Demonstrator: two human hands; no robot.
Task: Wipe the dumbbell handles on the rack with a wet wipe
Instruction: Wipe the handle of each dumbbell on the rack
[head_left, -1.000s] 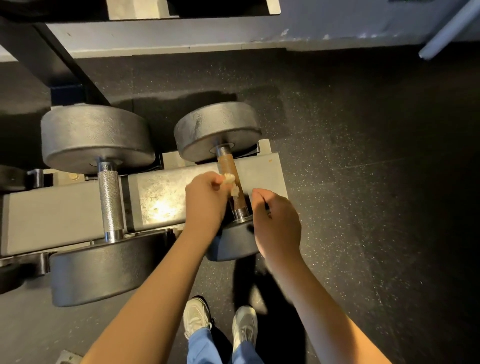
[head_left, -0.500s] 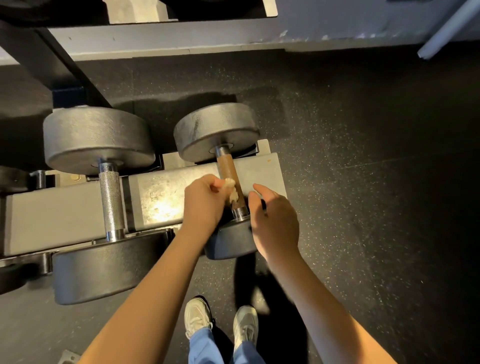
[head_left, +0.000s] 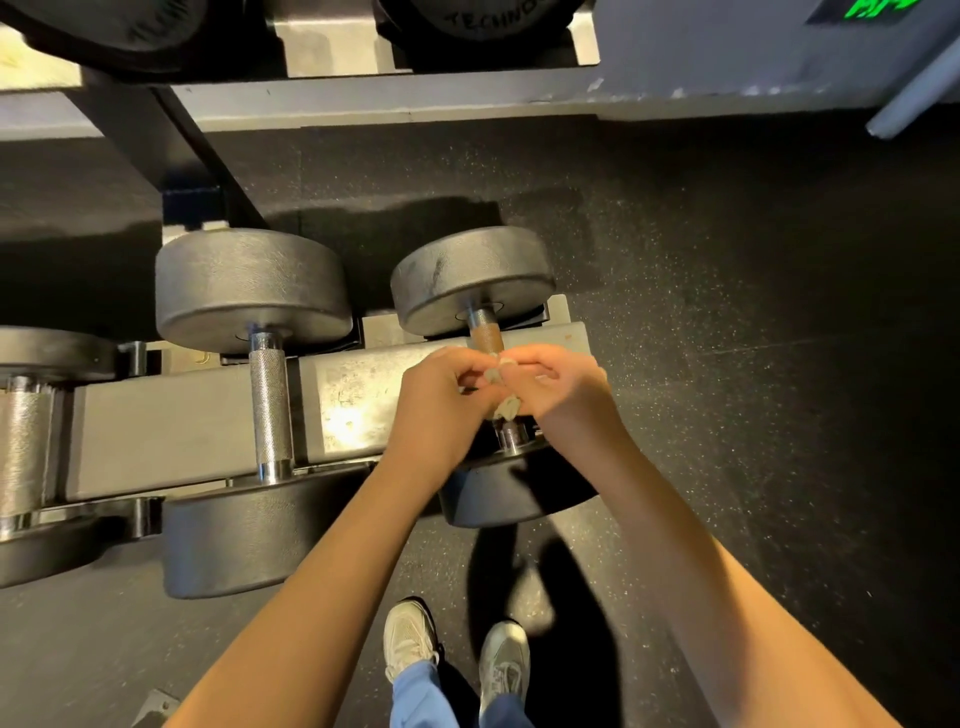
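Several dark dumbbells lie across a low grey rack (head_left: 176, 421). The rightmost dumbbell (head_left: 472, 275) has a rusty brown handle (head_left: 485, 335). Above that handle my left hand (head_left: 441, 400) and my right hand (head_left: 563, 389) meet. Both pinch a small crumpled wet wipe (head_left: 506, 408) between their fingertips, and the wipe hangs over the handle. Most of the handle is hidden under my hands. The dumbbell to the left has a bright knurled steel handle (head_left: 270, 410).
A third dumbbell (head_left: 26, 415) shows at the left edge. An upper rack shelf with black weights (head_left: 467, 26) runs along the top, on a dark slanted post (head_left: 171, 150). Black rubber floor (head_left: 753, 312) spreads to the right. My two shoes (head_left: 457, 649) stand below.
My right hand has come in from the right of the handle and joined my left hand on the wipe. The camera has tilted, showing more of the upper shelf.
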